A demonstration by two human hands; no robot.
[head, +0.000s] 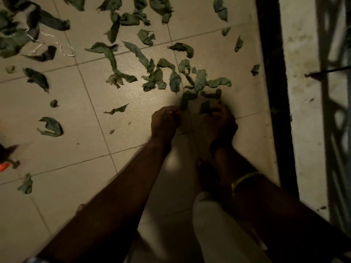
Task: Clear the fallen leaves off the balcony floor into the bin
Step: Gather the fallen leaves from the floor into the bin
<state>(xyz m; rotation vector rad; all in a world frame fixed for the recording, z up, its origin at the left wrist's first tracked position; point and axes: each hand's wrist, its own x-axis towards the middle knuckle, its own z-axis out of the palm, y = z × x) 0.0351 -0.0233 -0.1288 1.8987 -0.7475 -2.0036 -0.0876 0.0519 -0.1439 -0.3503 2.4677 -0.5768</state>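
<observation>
A: Two hands, both low over the tiled floor (85,114). Left hand (165,122) curled tight, pinching something thin at the fingertips – prob. a leaf edge, too dark to be sure. Right hand (218,122) clenched round one leaf (206,108), tip poking out above the knuckles.

B: Anything on the wrists?

A: One dark band (213,147) on the right wrist, one yellow bangle (244,177) further up that forearm.

B: Leaves nearby?

A: Thick cluster (182,80) just ahead of both hands, approx. a dozen curled green pieces, overlapping, so no exact count. One long curled leaf (185,100) hanging between cluster and left hand.

B: And further out?

A: Left of the left hand: one thin leaf (116,110), one folded leaf (51,127), one dark leaf (37,78), plus small crumbs. Far ahead, many more leaves (131,18) strewn across the tiles, too many to count. One white string (49,44) tangled far ahead-left.

B: Right side?

A: One dark vertical frame (273,73) right of the right hand, pale stained wall (303,111) beyond. One orange scrap (3,167) far left, unclear.
</observation>
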